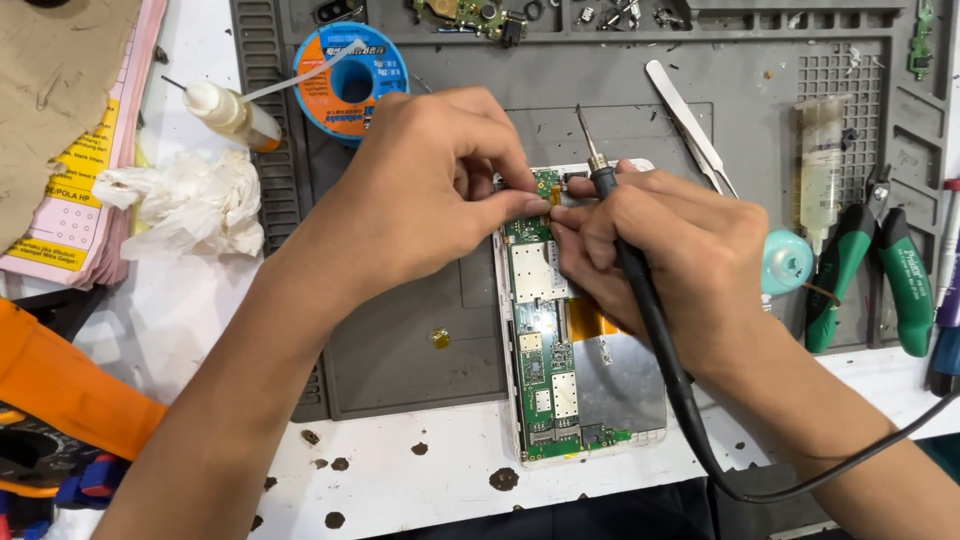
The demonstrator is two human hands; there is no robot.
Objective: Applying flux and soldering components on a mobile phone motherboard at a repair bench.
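An opened white phone lies on the grey work mat, its green circuit board exposed. My left hand pinches at the board's top edge, fingertips on a small yellow part. My right hand rests on the phone's upper right, thumb and finger meeting the left fingertips. A soldering iron with a black handle is tucked in my right hand, its tip pointing up and away from the board. Its black cable runs down past my wrist.
A blue solder spool, a small glue bottle and crumpled tissue lie at upper left. Metal tweezers, a syringe and green-handled pliers sit at right. Orange tool at lower left.
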